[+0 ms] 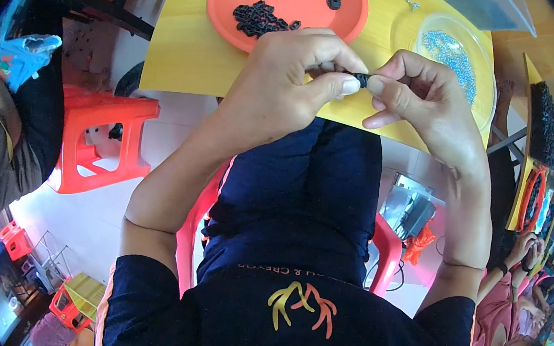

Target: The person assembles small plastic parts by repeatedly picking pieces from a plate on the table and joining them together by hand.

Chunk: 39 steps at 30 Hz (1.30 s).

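Both hands are mid-assembly: left hand (281, 80) and right hand (414, 96) are pinched shut on one small black ring (361, 79); next probably needs a steady push

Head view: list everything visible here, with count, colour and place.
small ring part: one, black, pinched between the fingertips of both hands
plate: one, orange, on the table ahead
black rings: two heaps, on the plate, too many to count
clear bowl: one, transparent, right of the plate
small metal pieces: many, silvery-blue, in the bowl
table: one, yellow top
stool: one, red-orange, on the floor at left
other people: one at the left edge, others at the lower right
left hand: one, over the table's near edge
right hand: one, facing the left
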Each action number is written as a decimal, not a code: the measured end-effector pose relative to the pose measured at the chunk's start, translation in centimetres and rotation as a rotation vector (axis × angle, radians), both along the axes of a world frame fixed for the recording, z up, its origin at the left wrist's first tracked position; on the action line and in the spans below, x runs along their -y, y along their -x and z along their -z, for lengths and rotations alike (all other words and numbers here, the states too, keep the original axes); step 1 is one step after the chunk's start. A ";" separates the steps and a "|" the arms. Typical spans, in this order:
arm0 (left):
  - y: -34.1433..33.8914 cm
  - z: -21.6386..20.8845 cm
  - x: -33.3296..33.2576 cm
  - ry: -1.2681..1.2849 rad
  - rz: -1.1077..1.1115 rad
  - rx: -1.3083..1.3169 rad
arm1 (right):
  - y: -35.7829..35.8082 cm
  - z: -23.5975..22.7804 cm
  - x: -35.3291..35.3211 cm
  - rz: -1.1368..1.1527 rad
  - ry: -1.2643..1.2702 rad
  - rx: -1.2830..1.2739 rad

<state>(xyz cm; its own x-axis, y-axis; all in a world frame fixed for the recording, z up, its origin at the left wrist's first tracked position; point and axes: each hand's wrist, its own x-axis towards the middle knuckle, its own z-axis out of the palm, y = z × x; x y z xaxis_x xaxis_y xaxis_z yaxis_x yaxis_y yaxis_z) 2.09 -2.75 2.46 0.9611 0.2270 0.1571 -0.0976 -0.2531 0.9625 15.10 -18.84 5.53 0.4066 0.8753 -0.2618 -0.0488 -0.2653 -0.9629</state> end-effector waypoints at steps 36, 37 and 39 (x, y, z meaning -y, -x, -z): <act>0.0 -1.1 1.4 -0.273 -0.055 0.364 | 2.4 2.3 -0.2 0.029 -0.352 -0.704; 0.0 -1.1 1.4 -0.280 -0.065 0.392 | 2.4 2.2 -0.2 0.020 -0.375 -0.714; -0.1 -1.3 1.3 -0.288 -0.073 0.418 | 2.5 2.0 -0.3 0.012 -0.398 -0.725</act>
